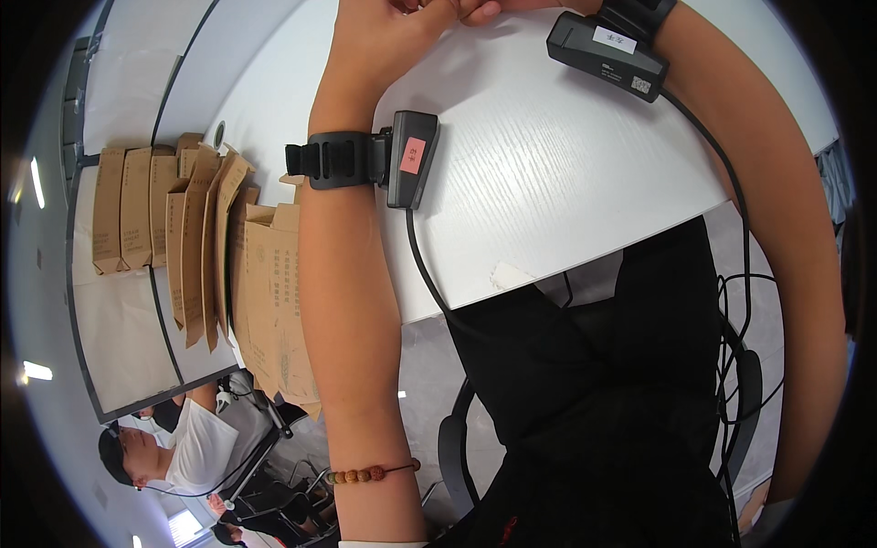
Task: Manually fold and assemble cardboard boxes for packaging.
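My left hand (388, 44) is at the top edge, above the white table (548, 173), its fingers curled in toward my right hand. Anything between those fingers is cut off by the frame. Only a sliver of my right hand (530, 4) shows along the same edge, so its fingers are mostly hidden. The two hands seem to meet there; whether they touch I cannot tell. A black strapped device (413, 160) with a pink label sits on my left wrist. Another black device (607, 55) with a white label is on my right wrist. Each trails a black cable.
Flattened and folded brown cardboard boxes (265, 301) stand left of my left forearm, with more boxes (123, 210) beyond. The table's near edge has a chipped spot (512, 276). Below it are a chair armrest (454, 457) and looped cables (726, 365). Another person (196, 443) sits at lower left.
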